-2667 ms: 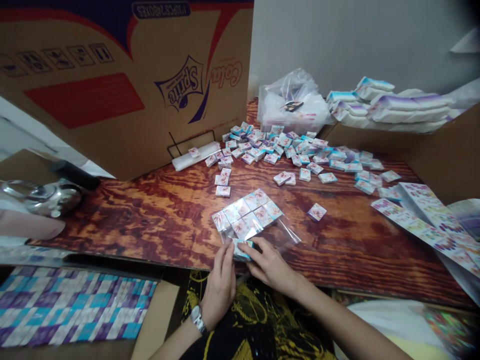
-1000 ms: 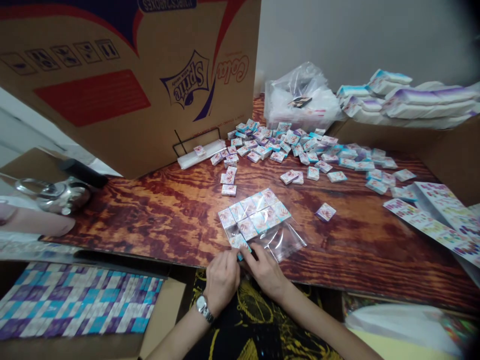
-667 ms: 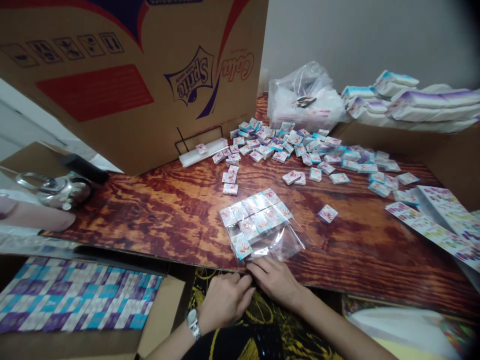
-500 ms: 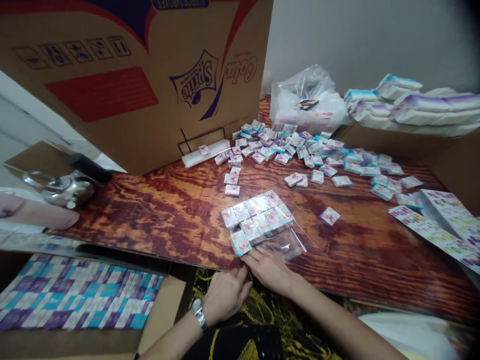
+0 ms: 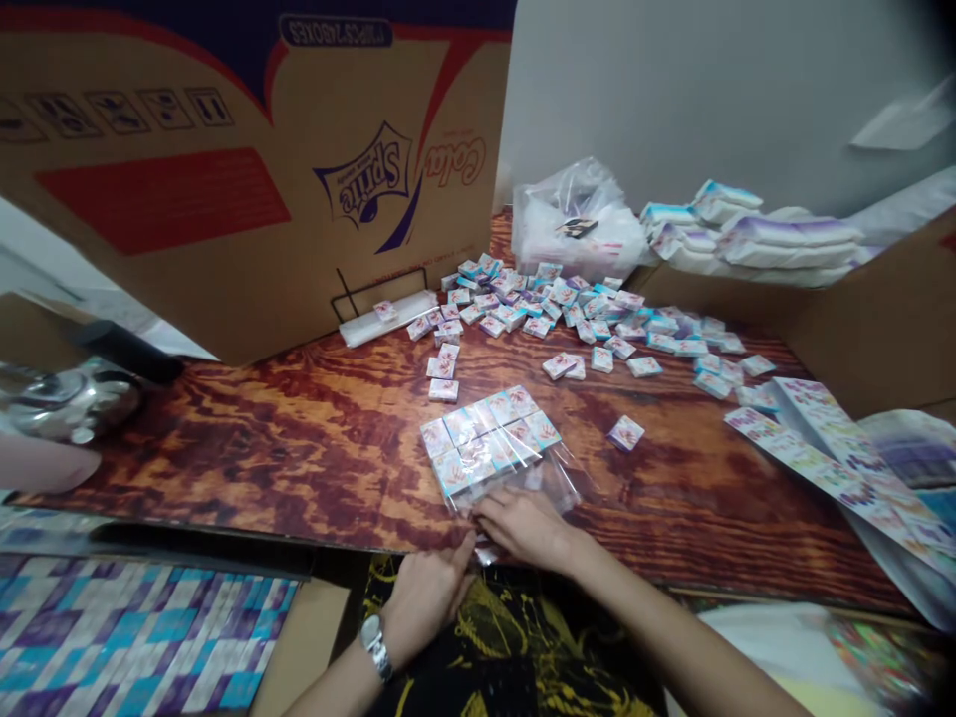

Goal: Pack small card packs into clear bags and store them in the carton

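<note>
A clear plastic bag lies at the table's front edge, with small printed boxes inside it in two rows. The boxes are white with light blue and a reddish hand print. My right hand rests at the near side of the bag, fingers bent together on its loose film. Close beside it, my left hand, with a silver watch at the wrist, has its fingers closed at the table edge. Shiny film shows between the two hands. The fingertips are partly hidden.
Many loose small boxes are heaped at the back. A big carton stands back left, plastic bags behind the heap. Printed card strips lie at right. Packed cartons sit below left; a single box lies right.
The near-left box, which stuck out at an angle, now sits in line with its row inside the bag. My hands stay together at the bag's near edge, and the view has turned right.
</note>
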`<control>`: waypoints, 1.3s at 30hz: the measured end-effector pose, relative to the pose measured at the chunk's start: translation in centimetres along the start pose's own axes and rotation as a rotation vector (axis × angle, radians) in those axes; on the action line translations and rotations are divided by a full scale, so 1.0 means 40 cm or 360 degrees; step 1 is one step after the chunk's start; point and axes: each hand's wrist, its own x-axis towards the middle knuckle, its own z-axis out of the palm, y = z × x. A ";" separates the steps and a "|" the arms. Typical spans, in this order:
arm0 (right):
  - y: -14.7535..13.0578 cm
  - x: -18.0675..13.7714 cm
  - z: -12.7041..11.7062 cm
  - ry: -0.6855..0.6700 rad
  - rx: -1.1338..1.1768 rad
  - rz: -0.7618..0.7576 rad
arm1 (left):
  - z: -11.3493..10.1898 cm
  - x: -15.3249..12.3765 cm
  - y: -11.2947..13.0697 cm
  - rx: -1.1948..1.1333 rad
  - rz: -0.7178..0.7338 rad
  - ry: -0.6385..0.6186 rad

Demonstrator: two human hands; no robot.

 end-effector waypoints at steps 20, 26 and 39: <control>0.101 -0.057 0.020 0.0066 -0.0353 0.0259 | -0.032 -0.034 -0.079 0.0101 0.0077 -0.0142; 0.081 -0.021 0.015 0.0078 -0.0333 0.0371 | -0.022 -0.034 -0.099 0.0154 -0.0021 -0.0187; -0.002 -0.083 0.041 0.0289 -0.0031 0.0201 | -0.008 -0.067 -0.045 -0.1761 -0.0682 0.0686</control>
